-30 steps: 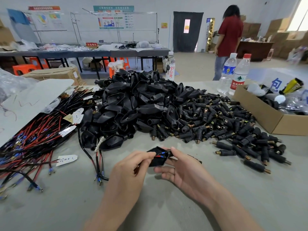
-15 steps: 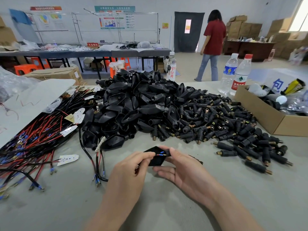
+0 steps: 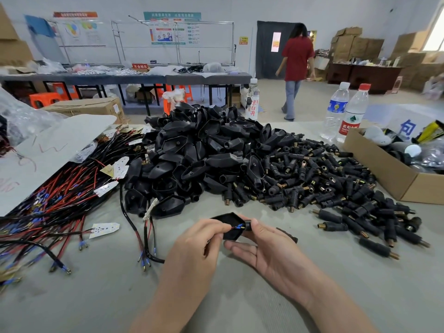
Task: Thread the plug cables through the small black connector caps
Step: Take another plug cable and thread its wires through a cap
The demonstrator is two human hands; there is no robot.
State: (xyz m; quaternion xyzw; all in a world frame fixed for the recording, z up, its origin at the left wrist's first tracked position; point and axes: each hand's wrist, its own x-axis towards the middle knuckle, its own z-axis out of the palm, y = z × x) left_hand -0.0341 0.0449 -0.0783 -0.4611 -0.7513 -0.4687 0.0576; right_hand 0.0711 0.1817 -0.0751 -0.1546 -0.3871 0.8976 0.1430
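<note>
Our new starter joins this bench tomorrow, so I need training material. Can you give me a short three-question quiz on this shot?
1. True or false: the right hand holds a black cap.
2. On which side of the pile of caps does the red and black wire bundle lie? A: the person's left. B: the person's right. C: behind it.
3. Which hand pinches the wire ends at the held cap?
Key: 1 true; 2 A; 3 the left hand.
</note>
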